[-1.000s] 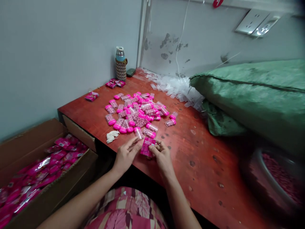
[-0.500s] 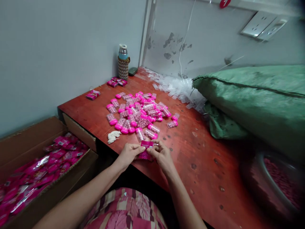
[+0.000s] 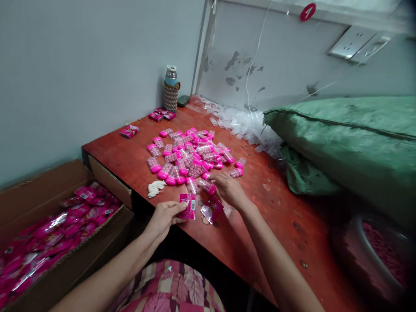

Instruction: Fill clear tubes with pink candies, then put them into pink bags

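In my left hand (image 3: 164,219), pinched between thumb and fingers, is a flat pink packet (image 3: 187,205) with a barcode label, held over the table's front edge. My right hand (image 3: 229,188) is at the near right side of a pile of small clear bottles (image 3: 196,168) with pink caps and pale pink balls inside. Its curled fingers close on one pink-capped bottle (image 3: 206,175), mostly covered by the hand. Below that hand a shiny pink wrapper (image 3: 212,209) lies on the red table (image 3: 260,247).
An open carton (image 3: 110,229) of pink packets stands at the left. Pink packets (image 3: 129,131), a flask (image 3: 171,89) and a white crumpled bit (image 3: 156,189) lie about the table. Clear plastic pieces (image 3: 243,125), a green sack (image 3: 341,138) and a tub (image 3: 383,251) occupy the right.
My right hand has let go of the pink packet and moved forward and right to the bottles. The left hand keeps the packet, shifted slightly left; the wrapper on the table now shows.
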The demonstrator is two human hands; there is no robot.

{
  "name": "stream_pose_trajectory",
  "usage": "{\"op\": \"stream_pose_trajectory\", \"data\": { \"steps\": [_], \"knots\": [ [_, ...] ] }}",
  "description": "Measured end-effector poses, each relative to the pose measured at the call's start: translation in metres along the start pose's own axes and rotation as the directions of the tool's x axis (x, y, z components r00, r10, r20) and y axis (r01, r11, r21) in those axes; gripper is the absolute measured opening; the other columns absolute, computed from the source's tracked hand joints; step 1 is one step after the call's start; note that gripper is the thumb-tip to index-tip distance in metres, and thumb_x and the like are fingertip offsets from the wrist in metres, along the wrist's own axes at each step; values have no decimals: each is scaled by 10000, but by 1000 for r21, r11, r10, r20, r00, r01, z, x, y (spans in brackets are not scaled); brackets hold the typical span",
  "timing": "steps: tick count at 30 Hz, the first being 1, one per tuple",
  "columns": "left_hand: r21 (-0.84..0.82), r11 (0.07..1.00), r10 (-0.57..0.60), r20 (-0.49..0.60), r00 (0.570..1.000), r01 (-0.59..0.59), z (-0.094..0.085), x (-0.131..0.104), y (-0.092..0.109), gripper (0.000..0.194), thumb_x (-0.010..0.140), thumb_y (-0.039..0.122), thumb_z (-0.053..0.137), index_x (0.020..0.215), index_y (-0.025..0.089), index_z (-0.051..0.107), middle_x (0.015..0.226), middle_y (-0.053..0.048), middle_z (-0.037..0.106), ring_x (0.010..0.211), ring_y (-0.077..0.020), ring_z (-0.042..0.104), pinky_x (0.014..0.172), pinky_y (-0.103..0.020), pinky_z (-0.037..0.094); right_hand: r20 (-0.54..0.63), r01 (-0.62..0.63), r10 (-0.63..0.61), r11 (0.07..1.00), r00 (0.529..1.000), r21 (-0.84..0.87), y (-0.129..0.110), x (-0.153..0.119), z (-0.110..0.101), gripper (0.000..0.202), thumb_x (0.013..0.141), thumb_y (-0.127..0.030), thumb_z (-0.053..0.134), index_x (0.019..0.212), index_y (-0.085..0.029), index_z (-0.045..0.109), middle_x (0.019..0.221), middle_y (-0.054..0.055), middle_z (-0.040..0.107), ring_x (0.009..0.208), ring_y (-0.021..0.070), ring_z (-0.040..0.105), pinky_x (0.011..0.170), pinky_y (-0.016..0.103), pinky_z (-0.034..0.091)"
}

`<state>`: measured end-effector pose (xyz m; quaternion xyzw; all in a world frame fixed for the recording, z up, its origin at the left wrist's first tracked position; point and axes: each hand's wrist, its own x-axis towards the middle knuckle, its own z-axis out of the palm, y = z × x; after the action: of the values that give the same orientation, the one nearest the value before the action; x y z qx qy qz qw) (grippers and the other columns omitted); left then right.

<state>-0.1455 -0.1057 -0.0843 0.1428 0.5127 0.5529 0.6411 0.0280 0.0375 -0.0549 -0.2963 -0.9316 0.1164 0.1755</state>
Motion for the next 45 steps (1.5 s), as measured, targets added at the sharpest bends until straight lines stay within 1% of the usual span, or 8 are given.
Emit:
{"op": "stream_pose_trajectory", "data": {
  "steps": [3, 5, 14, 17, 20, 26, 32, 45],
  "knots": [
    [-68, 997, -24, -25, 999, 23, 1, 3, 2, 202, 575, 247, 738, 594, 90, 614, 555, -21, 613, 491, -90, 561, 497, -210, 505, 225, 264, -238, 960, 945, -91, -3, 9, 2, 358, 817, -106, 431, 1131, -242, 538, 1227, 39, 518, 1120, 220, 412, 885, 346, 318],
    [-116, 993, -29, -34, 999, 24, 1, 5, 3, 195, 586, 237, 732, 598, 92, 601, 552, -18, 609, 479, -87, 554, 476, -205, 503, 301, 295, -232, 939, 925, -180, -1, 11, 1, 364, 829, -122, 427, 1159, -250, 510, 1270, 41, 475, 1149, 226, 375, 876, 350, 307],
    [-215, 975, -66, -10, 998, 62, 10, 13, 6, 94, 710, 156, 621, 752, 72, 613, 708, -96, 664, 603, -142, 622, 549, -259, 539, 234, -80, 198, 897, 952, -435, 29, -16, -11, 251, 803, -368, 491, 900, -152, 575, 951, 125, 580, 868, 225, 525, 735, 303, 363],
    [-277, 960, -65, -44, 997, 50, 19, 15, 9, 54, 713, 125, 610, 687, 80, 595, 649, -74, 654, 569, -133, 617, 535, -247, 536, 103, -308, 353, 902, 930, -304, 26, -34, -9, 283, 803, -416, 464, 911, -165, 540, 867, 98, 603, 747, 207, 557, 600, 268, 372],
    [-373, 927, -70, -106, 992, 26, 25, 18, 9, 87, 709, 114, 616, 639, 99, 565, 589, -37, 631, 520, -116, 598, 524, -248, 535, -38, -543, 547, 836, 836, 86, 0, -53, -5, 274, 811, -431, 438, 899, -184, 516, 681, 32, 601, 581, 172, 545, 516, 248, 357],
    [-469, 883, -66, -92, 993, 15, 35, 22, 2, 36, 735, 135, 597, 727, 110, 572, 642, -45, 651, 579, -142, 624, 587, -291, 540, 113, -511, 668, 438, 736, 739, -88, -82, 14, 238, 824, -413, 440, 908, -196, 488, 613, -13, 583, 454, 110, 495, 437, 208, 382],
    [-500, 865, -66, -21, 998, 46, 52, 23, -3, 22, 741, 121, 587, 745, 107, 570, 634, -45, 644, 561, -133, 613, 561, -256, 522, 150, -537, 730, 331, 667, 776, -110, -86, 32, 237, 820, -424, 457, 904, -203, 474, 542, -41, 529, 417, 97, 474, 382, 185, 347],
    [-357, 933, 84, 92, 992, -46, 66, 15, -7, 196, 662, 223, 679, 678, 117, 516, 578, -14, 592, 491, -106, 555, 470, -208, 456, 223, -433, 716, 122, 662, 893, -110, -71, 36, 252, 817, -434, 454, 884, -191, 451, 523, -50, 519, 365, 68, 433, 324, 148, 296]
  ]
}}
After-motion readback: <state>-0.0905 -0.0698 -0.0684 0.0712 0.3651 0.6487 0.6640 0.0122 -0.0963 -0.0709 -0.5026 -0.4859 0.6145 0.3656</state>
